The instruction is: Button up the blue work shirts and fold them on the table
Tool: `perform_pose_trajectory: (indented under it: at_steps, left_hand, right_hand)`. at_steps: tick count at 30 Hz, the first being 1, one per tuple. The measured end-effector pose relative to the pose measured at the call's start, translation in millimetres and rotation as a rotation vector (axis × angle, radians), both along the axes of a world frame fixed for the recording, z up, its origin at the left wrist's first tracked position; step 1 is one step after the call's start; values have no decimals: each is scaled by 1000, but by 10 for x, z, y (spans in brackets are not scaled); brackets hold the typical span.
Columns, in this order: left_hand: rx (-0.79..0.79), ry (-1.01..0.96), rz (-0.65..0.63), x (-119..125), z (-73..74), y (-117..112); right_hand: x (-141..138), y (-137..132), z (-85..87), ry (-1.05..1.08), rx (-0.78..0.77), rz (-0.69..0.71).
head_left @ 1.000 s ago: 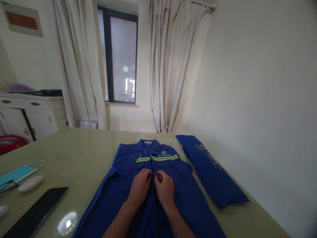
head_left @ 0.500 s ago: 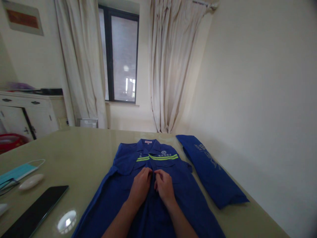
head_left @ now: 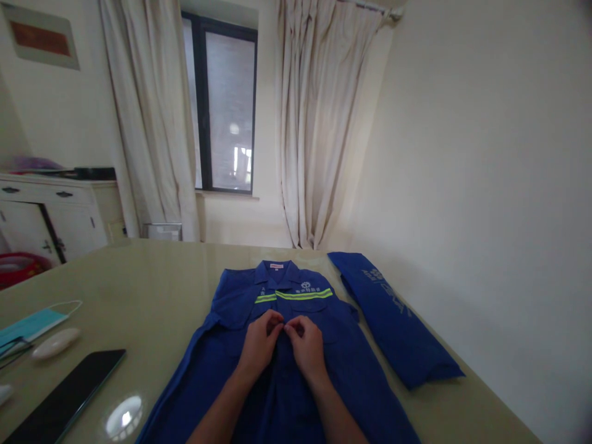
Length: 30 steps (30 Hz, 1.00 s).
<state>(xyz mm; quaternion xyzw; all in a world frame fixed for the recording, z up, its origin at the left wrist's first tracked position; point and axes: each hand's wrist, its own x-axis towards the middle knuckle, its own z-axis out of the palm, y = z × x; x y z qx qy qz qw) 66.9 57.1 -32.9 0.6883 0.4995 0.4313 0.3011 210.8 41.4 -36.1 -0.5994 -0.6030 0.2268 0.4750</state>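
Observation:
A blue work jacket point(head_left: 231, 364) with a yellow-green reflective chest stripe lies face up on the beige table point(head_left: 152, 277), collar toward the window. My left hand point(head_left: 259, 342) and my right hand point(head_left: 306, 345) rest side by side on its front opening just below the stripe. Both hands pinch the fabric edges where they meet at the middle, fingertips curled and almost touching. What sits between the fingertips is too small to make out. One sleeve point(head_left: 393, 320) stretches out to the right along the wall.
At the table's left edge lie a dark tablet point(head_left: 65, 398), a white oval object point(head_left: 55, 343) and a blue face mask point(head_left: 30, 324). A white cabinet point(head_left: 50, 213) stands at the far left. Curtains and a window fill the back wall.
Both hands have shifted slightly up the jacket's front, and their fingertips have come together in a pinch at the middle seam.

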Motion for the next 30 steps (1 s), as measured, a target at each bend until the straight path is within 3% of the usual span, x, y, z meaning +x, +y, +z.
perform_pose_trajectory:
  at_steps: [6,13,18,22,26,30]
  left_hand:
    - [76,326,-35,17,20,-78]
    - [141,646,57,92,30,-138]
    - [199,741,178,42,-46,-195]
    - [143,883,178,-46,-130,-389]
    - [131,903,118,-106,-132,-649]
    - [93,892,85,-127,-107,-817]
  right_hand:
    - [28,67,-95,31,-54,-33]
    - [15,70,-62,-80,-115,-40]
    - [-84,-155,-56,-435,0,4]
    - [-130,-459,-96,-658,-47,90]
    - [-187,-558,117,-747,-101,30]
    - [-290,-289,347,-688,-145,-114]
